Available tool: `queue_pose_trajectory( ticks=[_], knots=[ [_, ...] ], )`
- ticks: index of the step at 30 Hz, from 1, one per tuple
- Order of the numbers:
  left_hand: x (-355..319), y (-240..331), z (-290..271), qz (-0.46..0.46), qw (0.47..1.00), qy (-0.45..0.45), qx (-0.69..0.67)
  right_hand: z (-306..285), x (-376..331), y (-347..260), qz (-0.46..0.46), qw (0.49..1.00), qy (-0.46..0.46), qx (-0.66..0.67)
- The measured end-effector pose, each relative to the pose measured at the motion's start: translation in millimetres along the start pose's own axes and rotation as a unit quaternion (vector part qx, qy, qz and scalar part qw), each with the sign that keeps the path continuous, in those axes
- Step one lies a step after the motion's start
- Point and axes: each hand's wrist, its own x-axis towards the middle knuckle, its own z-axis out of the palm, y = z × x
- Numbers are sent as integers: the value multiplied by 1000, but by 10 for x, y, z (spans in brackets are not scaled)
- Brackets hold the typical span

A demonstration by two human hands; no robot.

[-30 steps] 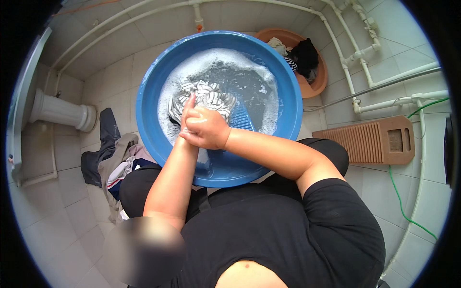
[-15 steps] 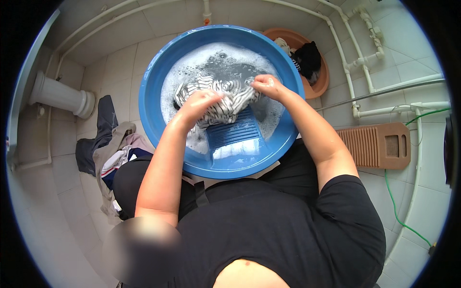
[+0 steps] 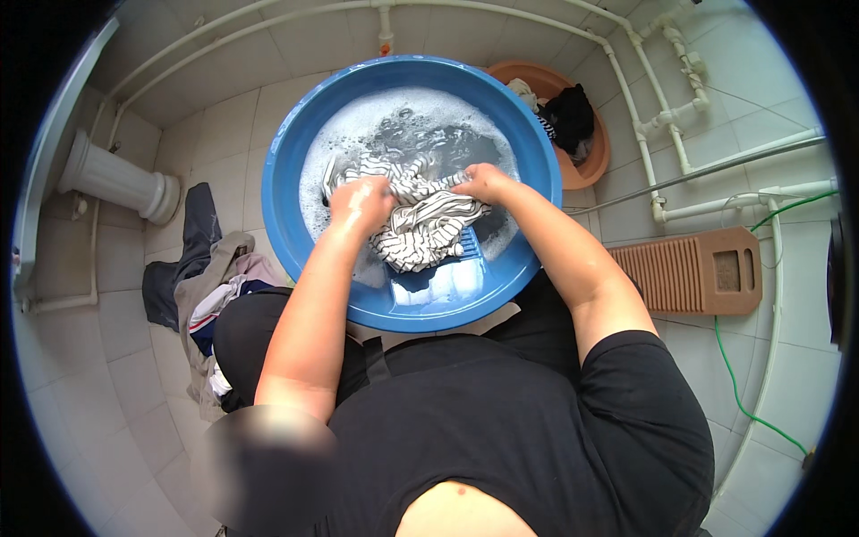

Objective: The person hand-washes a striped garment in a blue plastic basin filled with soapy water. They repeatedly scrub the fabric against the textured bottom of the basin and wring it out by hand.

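Observation:
A large blue basin [image 3: 295, 134] of soapy grey water stands on the tiled floor in front of me. A wet black-and-white striped garment [image 3: 420, 228] lies in it over a blue washboard [image 3: 447, 277] that leans against the near wall. My left hand [image 3: 362, 201] grips the left part of the garment. My right hand [image 3: 483, 182] holds its upper right edge. Both hands are wet and soapy, a garment's width apart.
An orange basin [image 3: 595, 157] with dark and light clothes stands behind the blue one on the right. A brown washboard [image 3: 698, 273] lies on the floor at right. A heap of clothes [image 3: 201, 286] sits at left, a white pedestal [image 3: 116, 179] beyond. White pipes run along the wall.
My hands were pressed together on the bunched garment a second ago. They have since moved apart and up the basin, spreading the striped cloth over the washboard.

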Motion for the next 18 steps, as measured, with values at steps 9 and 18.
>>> queue_pose_trajectory(
  ticks=[9,18],
  knots=[
    [14,-519,-405,-193,955,176,-144,-125,-47,208,-27,966,257,-18],
    [-53,1,-270,129,985,56,96,-188,-196,-224,-108,987,48,-108]
  ],
)
